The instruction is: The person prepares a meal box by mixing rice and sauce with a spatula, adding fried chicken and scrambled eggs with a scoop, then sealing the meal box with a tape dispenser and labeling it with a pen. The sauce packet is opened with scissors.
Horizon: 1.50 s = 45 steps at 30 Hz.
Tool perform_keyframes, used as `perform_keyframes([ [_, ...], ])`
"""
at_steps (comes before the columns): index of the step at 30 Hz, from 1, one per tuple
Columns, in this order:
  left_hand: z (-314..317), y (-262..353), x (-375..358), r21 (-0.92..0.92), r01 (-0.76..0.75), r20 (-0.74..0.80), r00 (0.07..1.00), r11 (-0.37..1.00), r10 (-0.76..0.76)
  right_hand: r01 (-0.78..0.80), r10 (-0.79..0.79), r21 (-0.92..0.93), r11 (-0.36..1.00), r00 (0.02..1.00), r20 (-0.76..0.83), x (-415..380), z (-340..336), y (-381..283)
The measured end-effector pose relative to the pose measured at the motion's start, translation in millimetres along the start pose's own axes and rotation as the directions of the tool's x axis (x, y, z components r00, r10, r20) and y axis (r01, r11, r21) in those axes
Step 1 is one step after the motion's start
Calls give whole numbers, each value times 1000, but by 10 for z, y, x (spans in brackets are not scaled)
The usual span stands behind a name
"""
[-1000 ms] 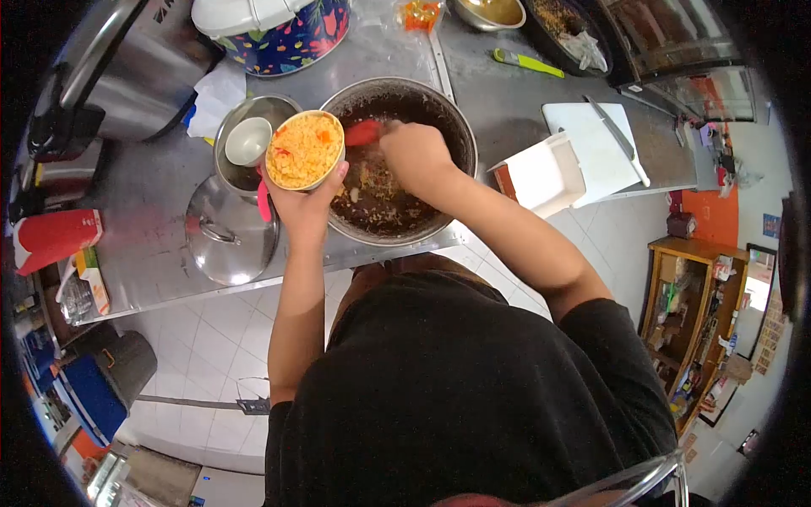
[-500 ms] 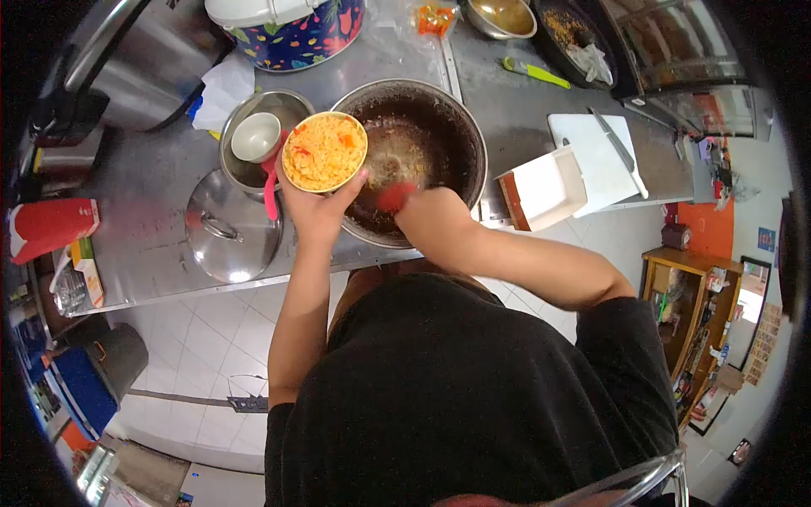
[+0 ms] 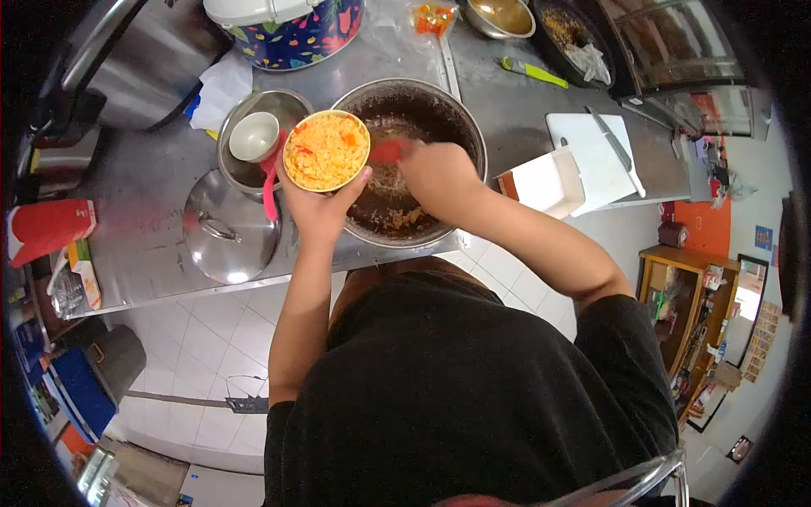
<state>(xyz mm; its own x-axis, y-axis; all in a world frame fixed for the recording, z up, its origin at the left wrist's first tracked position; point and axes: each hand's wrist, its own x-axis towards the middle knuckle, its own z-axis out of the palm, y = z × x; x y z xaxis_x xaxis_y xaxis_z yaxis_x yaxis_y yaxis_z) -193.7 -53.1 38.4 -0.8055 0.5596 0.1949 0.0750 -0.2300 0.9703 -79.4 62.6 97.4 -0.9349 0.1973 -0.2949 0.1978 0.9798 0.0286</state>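
Observation:
My left hand is closed around a paper bowl heaped with yellow-orange rice, held over the left rim of a large metal pot. Inside the pot my right hand grips a red spatula, whose handle is mostly hidden by the fingers. Brown residue and some food bits coat the pot's bottom. Beside the rice bowl, a small white bowl rests in a metal bowl. A pink-handled utensil leans there, partly hidden behind my left hand.
A metal lid lies at left on the steel counter. To the right are an open paper box, a white cutting board with a knife, and a green-handled tool. A flower-patterned container stands behind.
My right hand and the red spatula have moved away from me, towards the pot's far side, uncovering food bits near the front. The bowl in my left hand has hardly moved.

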Motion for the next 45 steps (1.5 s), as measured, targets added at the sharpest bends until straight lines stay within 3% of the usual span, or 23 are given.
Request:
perform_keyframes([
  [2, -14, -31, 7, -25, 13, 1, 1000, 1000, -13, 26, -17, -136, 990, 998, 67, 126, 180, -41],
  [3, -20, -47, 19, -23, 8, 0, 1000, 1000, -8, 56, -40, -84, 995, 982, 183, 46, 26, -171],
  [4, -35, -64, 13, 31, -30, 0, 1000, 999, 30, 142, -133, -126, 982, 988, 78, -62, 89, -245],
  [6, -49, -75, 12, 88, -67, 3, 998, 994, 67, 198, -173, -69, 978, 948, 267, -176, -88, -224],
  [8, -22, -77, 9, 29, -26, -1, 1000, 999, 26, 163, -152, -58, 985, 975, 163, -35, -140, -21],
  [10, -10, -54, 5, 23, -8, 14, 1000, 1000, 8, -7, -11, -181, 983, 995, -99, 191, -18, 184],
  [12, -9, -43, 9, 19, 2, 20, 1000, 1000, -2, -95, 99, -164, 982, 995, 15, 242, 67, 234],
  [15, -20, -69, 7, 51, -37, 12, 999, 998, 37, 42, 16, -191, 981, 956, 294, -96, 65, -4],
  [18, 5, -77, -12, 40, -38, 14, 999, 998, 37, 71, -37, -112, 991, 959, 282, -176, -137, 16],
  [19, 1, -95, -15, 58, -35, 12, 999, 998, 34, 4, 23, -157, 988, 985, 171, -126, -97, 82],
  [20, -4, -101, -18, 79, -33, 8, 999, 996, 33, 1, 26, -156, 988, 985, 170, -60, -83, 160],
  [24, 9, -49, -22, 93, -57, 15, 998, 994, 56, -2, 70, -219, 976, 950, 304, 67, -114, 216],
  [26, 29, -41, -46, 81, -58, -12, 998, 995, 59, 31, -14, -30, 999, 892, 452, 79, -111, 176],
  [27, 40, -42, -62, 80, -53, -10, 999, 995, 54, 29, -14, -26, 999, 890, 455, 70, -97, 136],
  [30, 55, -44, -71, 116, -90, -50, 994, 989, 96, -22, -33, 132, 991, 917, 397, 69, -37, -70],
  [32, 53, -45, -71, 192, -101, -43, 993, 976, 111, 10, -61, 233, 973, 975, 213, 62, -4, -287],
  [33, 56, -50, -68, 191, -107, -38, 992, 976, 116, 7, -56, 232, 973, 977, 207, 22, -21, -346],
  [38, 11, -119, -47, 66, -42, -45, 998, 997, 45, 66, -111, 302, 951, 984, 136, -337, -226, -354],
  [40, -27, -97, -18, 61, -35, -5, 999, 998, 35, -58, 8, 301, 952, 987, 163, -488, -189, -157],
  [42, -38, -71, 3, 56, -35, 37, 999, 998, 33, -115, 124, 550, 827, 992, 21, -698, -169, 133],
  [45, -35, -1, 6, 159, -63, 159, 987, 985, 37, -148, 239, 742, 654, 971, -17, -967, -257, 427],
])
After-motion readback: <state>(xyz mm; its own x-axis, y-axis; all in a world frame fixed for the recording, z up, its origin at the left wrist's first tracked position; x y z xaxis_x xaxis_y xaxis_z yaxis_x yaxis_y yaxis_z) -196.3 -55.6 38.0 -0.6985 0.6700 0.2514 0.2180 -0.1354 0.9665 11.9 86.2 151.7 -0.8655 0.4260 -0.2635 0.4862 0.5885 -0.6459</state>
